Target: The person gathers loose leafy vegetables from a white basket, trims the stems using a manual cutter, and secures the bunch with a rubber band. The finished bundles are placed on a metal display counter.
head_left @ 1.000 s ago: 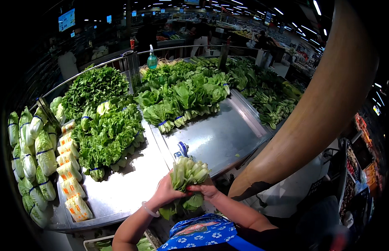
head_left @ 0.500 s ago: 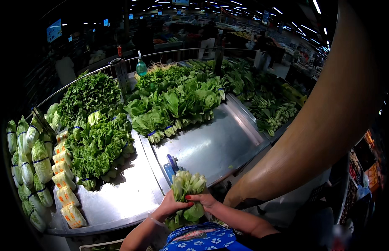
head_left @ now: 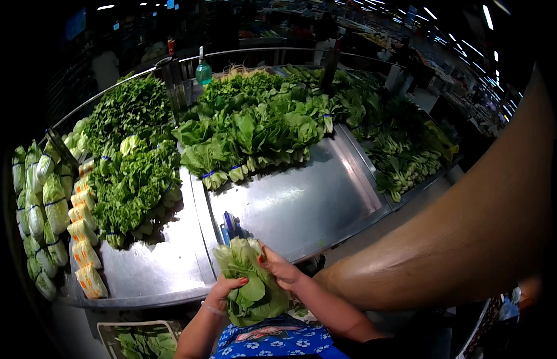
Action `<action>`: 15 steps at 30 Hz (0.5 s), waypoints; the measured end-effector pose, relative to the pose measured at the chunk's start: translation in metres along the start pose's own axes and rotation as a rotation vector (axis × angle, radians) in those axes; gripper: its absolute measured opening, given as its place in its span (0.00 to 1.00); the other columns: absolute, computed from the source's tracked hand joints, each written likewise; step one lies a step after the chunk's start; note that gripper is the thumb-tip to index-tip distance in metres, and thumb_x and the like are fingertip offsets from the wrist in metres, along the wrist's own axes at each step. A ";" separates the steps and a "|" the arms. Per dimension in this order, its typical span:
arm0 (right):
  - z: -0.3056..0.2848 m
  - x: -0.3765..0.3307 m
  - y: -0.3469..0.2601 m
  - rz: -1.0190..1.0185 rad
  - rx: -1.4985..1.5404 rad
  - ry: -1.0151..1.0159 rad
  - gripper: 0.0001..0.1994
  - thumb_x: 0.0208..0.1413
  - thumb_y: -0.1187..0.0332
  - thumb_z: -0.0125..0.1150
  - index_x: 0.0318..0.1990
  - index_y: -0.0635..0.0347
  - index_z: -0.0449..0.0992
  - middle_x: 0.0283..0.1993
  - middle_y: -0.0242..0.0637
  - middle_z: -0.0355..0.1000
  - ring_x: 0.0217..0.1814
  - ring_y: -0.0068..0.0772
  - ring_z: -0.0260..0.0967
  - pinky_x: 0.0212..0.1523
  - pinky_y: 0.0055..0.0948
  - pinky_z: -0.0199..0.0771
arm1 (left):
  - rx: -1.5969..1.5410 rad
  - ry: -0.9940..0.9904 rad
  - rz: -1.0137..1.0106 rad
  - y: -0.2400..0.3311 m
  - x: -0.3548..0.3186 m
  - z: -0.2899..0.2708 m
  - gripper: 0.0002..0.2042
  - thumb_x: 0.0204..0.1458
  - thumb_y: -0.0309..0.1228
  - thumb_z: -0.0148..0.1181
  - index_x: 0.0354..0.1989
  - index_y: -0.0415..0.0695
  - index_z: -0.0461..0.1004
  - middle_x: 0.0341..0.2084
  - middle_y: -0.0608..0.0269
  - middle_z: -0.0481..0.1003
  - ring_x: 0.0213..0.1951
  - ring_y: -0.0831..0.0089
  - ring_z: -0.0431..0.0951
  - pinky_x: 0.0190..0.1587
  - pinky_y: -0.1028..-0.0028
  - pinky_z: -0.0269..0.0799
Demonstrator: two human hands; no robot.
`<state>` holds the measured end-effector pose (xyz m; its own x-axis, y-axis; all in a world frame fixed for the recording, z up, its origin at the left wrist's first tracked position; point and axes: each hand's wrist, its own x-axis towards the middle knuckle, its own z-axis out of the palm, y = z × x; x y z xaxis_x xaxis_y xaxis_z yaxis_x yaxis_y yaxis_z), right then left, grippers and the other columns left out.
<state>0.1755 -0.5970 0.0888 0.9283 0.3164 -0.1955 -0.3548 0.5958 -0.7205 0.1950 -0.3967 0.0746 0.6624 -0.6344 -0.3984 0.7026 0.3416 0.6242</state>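
A bunch of leafy green vegetables (head_left: 254,290) is held in front of my blue flowered apron, its pale stem ends pointing up and away from me. My left hand (head_left: 223,291) is closed round its left side, thumb across the leaves. On the right, my right hand (head_left: 279,269) grips the stems and upper leaves, its fingers partly hidden behind them. Just beyond the stem ends, a blue tape sealer (head_left: 230,226) stands on the metal display counter (head_left: 278,209).
Taped bunches of lettuce (head_left: 248,134) line the counter's back. Curly lettuce (head_left: 135,197), wrapped packs (head_left: 86,254) and napa cabbages (head_left: 55,203) fill the left. A crate of greens (head_left: 145,342) sits low at left. A large smooth brown shape (head_left: 446,239) blocks the right.
The bunch has tipped so more of its leaves show, and has shifted slightly left. My right hand has moved up along the stems; my left hand is lower. The view has shifted, showing the crate.
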 end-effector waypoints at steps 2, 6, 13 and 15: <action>-0.015 0.002 -0.001 -0.013 -0.054 -0.015 0.43 0.62 0.46 0.53 0.73 0.61 0.39 0.70 0.43 0.55 0.69 0.35 0.56 0.67 0.34 0.58 | -0.018 -0.001 0.019 0.004 0.004 -0.001 0.30 0.44 0.20 0.65 0.59 0.35 0.65 0.46 0.51 0.77 0.43 0.61 0.81 0.47 0.64 0.79; -0.010 -0.008 -0.023 0.098 -0.112 0.194 0.40 0.65 0.42 0.39 0.72 0.65 0.42 0.70 0.50 0.54 0.69 0.41 0.57 0.66 0.37 0.60 | 0.002 -0.034 0.053 0.009 0.011 -0.017 0.29 0.43 0.19 0.66 0.58 0.35 0.66 0.47 0.53 0.76 0.45 0.63 0.80 0.48 0.65 0.78; -0.022 0.012 -0.002 0.088 -0.169 0.429 0.28 0.69 0.51 0.41 0.63 0.69 0.62 0.56 0.47 0.69 0.57 0.37 0.68 0.53 0.32 0.70 | -0.166 -0.012 0.098 -0.004 0.000 -0.056 0.30 0.42 0.20 0.68 0.58 0.35 0.66 0.47 0.54 0.76 0.46 0.63 0.79 0.48 0.66 0.77; -0.041 0.022 0.017 0.042 -0.179 0.505 0.24 0.68 0.55 0.46 0.58 0.69 0.69 0.47 0.42 0.75 0.46 0.30 0.73 0.45 0.25 0.73 | -0.168 0.030 0.127 -0.006 -0.012 -0.073 0.31 0.42 0.20 0.68 0.58 0.35 0.66 0.47 0.54 0.76 0.46 0.63 0.79 0.48 0.66 0.77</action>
<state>0.1944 -0.6107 0.0449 0.8673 -0.0837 -0.4906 -0.4094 0.4407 -0.7989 0.2024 -0.3404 0.0264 0.7544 -0.5585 -0.3449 0.6445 0.5300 0.5511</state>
